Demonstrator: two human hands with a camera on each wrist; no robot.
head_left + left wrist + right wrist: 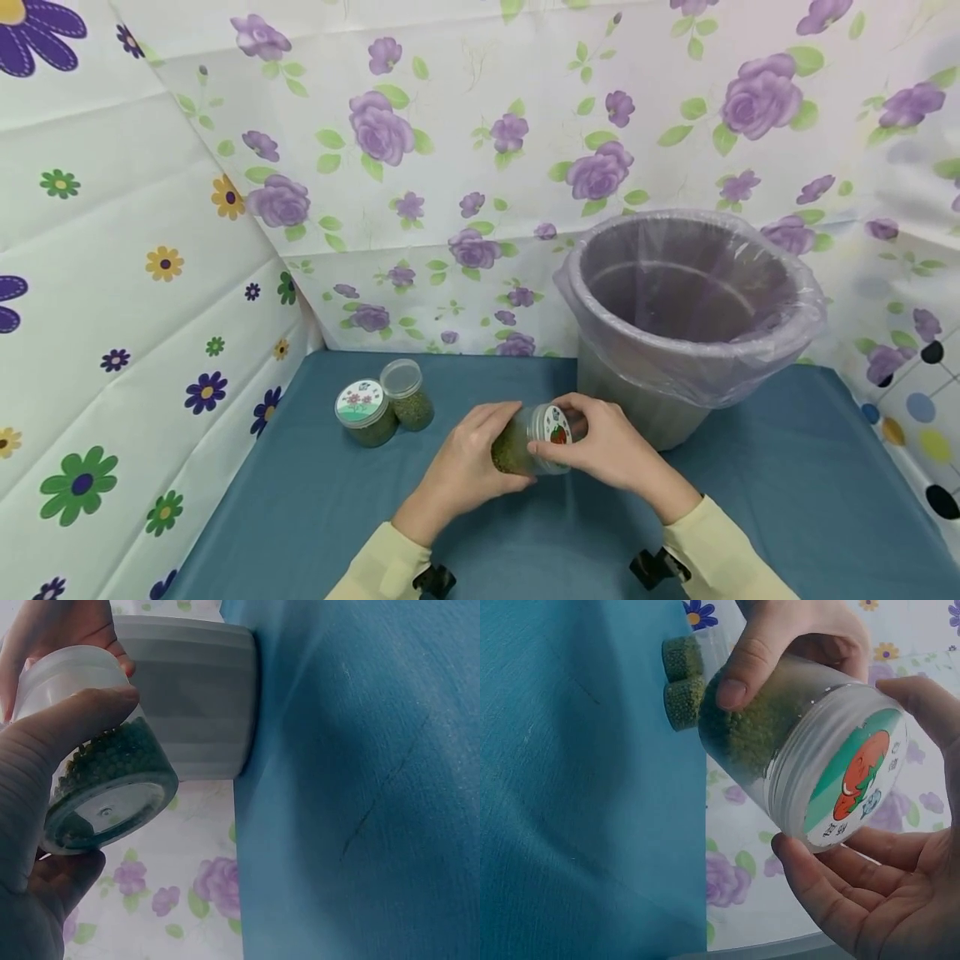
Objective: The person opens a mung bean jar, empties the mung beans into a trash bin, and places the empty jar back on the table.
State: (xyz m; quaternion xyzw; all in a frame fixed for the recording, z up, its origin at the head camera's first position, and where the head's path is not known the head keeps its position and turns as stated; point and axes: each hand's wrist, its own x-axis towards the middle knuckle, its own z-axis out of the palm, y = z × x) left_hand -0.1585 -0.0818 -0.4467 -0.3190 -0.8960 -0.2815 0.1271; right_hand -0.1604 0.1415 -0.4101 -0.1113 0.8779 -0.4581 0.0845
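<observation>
A clear plastic jar (514, 446) with green granules inside is held tilted above the blue cloth. My left hand (468, 454) grips its body, with the thumb and fingers on opposite sides, as the left wrist view shows around the jar (112, 761). My right hand (607, 442) holds the screw lid (847, 776) by its rim between thumb and fingers. That lid bears a label with a red tomato-like picture and sits on the jar's mouth. Whether it is loose I cannot tell.
At the left back stand a lidded jar (367, 414) with a flower label and a second jar (408, 396), both with green granules. A large bin (637, 408) lined with a translucent bag stands at the back right. Blue cloth (300, 517) covers the table; floral sheets hang behind.
</observation>
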